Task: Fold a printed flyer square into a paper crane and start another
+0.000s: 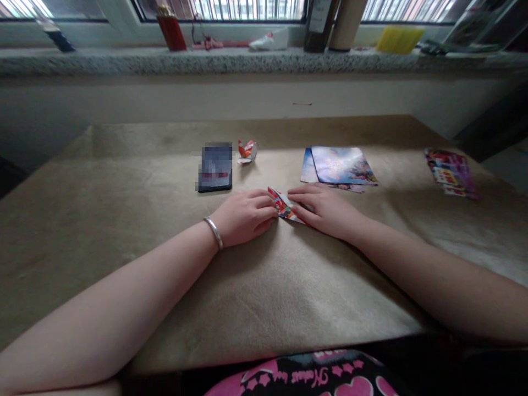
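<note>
A small folded piece of printed paper (284, 208), red, white and green, lies on the table between my hands. My left hand (247, 215) has its fingers closed at the paper's left end, with the fingertips pressed on it; a silver bangle circles that wrist. My right hand (324, 209) holds the paper's right side down, thumb along its near edge and fingers over the far part. Just beyond my left hand stands a folded paper figure (247, 152) in similar red and white print. Part of the paper is hidden under my fingers.
A phone (215, 168) with a blurred screen lies beyond my left hand. Glossy printed sheets (342, 165) are stacked beyond my right hand, and colourful cards (450, 172) lie far right. The windowsill (231, 61) holds a red bottle (170, 30) and a yellow sponge-like block (399, 39).
</note>
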The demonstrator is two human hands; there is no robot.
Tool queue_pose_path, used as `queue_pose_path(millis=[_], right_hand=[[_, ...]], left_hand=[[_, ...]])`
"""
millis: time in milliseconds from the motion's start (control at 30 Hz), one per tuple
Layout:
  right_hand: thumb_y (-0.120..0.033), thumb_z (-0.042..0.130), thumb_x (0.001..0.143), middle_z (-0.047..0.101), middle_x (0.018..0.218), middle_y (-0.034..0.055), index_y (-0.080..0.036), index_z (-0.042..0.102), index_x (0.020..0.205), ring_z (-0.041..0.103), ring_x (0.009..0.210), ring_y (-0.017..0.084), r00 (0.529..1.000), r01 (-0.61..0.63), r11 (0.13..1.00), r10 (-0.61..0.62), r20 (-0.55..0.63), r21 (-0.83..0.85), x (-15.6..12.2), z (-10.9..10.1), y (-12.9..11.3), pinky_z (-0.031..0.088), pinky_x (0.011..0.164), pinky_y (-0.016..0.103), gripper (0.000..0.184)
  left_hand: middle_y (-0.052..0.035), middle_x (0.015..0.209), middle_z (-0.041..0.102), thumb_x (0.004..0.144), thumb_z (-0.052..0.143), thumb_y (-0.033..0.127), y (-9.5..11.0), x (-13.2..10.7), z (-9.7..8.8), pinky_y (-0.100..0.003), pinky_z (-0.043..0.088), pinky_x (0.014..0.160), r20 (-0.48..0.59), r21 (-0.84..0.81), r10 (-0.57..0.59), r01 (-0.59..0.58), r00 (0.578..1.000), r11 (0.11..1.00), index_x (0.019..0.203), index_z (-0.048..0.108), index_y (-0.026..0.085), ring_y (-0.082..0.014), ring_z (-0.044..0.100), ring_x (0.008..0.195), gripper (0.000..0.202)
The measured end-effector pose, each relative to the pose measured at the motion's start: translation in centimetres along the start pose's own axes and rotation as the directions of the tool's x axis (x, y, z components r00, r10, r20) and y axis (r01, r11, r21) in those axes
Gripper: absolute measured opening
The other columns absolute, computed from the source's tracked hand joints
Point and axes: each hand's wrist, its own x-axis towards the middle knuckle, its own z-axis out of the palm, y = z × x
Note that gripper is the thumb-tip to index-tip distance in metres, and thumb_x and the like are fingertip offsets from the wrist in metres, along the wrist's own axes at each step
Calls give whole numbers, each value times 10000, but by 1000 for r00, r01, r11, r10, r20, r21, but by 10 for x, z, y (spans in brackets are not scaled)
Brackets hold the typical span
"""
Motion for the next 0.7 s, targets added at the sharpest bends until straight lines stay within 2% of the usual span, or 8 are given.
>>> queue_pose_path(millis=[133, 200, 267, 333, 433, 567, 700], right_hand=[[-364, 454, 913, 504, 1375, 132, -120, 519, 1317, 434, 1275, 281, 997, 46, 994, -40, 65, -99, 0, 7, 0, 347, 1073, 451, 476], [-355, 441, 921, 481, 1395, 134, -120, 488, 1345, 421, 1282, 285, 996, 61, 990, -51, 77, -130, 0, 8, 0, 340, 1074, 458, 486], [-354, 467, 911, 552, 1317, 129, -124, 546, 1293, 487, 1202, 273, 996, 77, 985, -69, 53, -154, -1, 5, -2, 382, 1038, 426, 453], [-349, 503, 893, 654, 1146, 93, -163, 659, 1147, 561, 1051, 244, 995, 98, 982, -96, 21, -161, -1, 2, -4, 443, 951, 384, 351], [-343, 494, 900, 704, 993, 67, -182, 726, 996, 595, 901, 218, 993, 111, 977, -114, -7, -185, -2, -3, -6, 483, 811, 345, 298], [-339, 484, 910, 718, 970, 56, -195, 743, 934, 616, 840, 192, 996, 87, 976, -88, 5, -201, -4, -7, -8, 477, 734, 318, 298], [-341, 511, 893, 727, 967, 35, -202, 749, 885, 618, 839, 193, 997, 83, 971, -82, 16, -224, -6, -9, -8, 471, 730, 316, 276]], left_hand=[[-100, 1198, 611, 877, 454, 173, 1, 1, 3, -358, 473, 993, 3, -48, -26, 26, 1000, 999, 999, 629, 155, -201, 551, 1146, 214], [-126, 1290, 560, 871, 459, 173, 1, 1, 5, -377, 436, 1046, 25, -77, -55, 56, 998, 995, 1081, 602, 127, -212, 513, 1214, 258], [-139, 1324, 538, 879, 467, 205, 1, 1, 6, -384, 412, 1074, 71, -89, -89, 96, 993, 991, 1178, 562, 101, -216, 498, 1240, 331], [-127, 1345, 526, 895, 465, 251, 1, 1, 5, -388, 394, 1091, 122, -77, -115, 125, 986, 989, 1260, 517, 104, -214, 488, 1255, 397], [-106, 1378, 497, 912, 447, 287, 1, 1, 3, -383, 366, 1113, 164, -36, -132, 140, 978, 990, 1294, 504, 122, -209, 460, 1283, 420], [-97, 1379, 497, 914, 457, 309, 1, -1, 1, -369, 341, 1130, 165, -25, -136, 142, 977, 989, 1292, 513, 116, -210, 427, 1307, 428], [-111, 1405, 463, 910, 474, 317, 0, -2, 0, -399, 341, 1124, 190, -36, -61, 69, 980, 997, 1331, 483, 153, -228, 407, 1322, 452]])
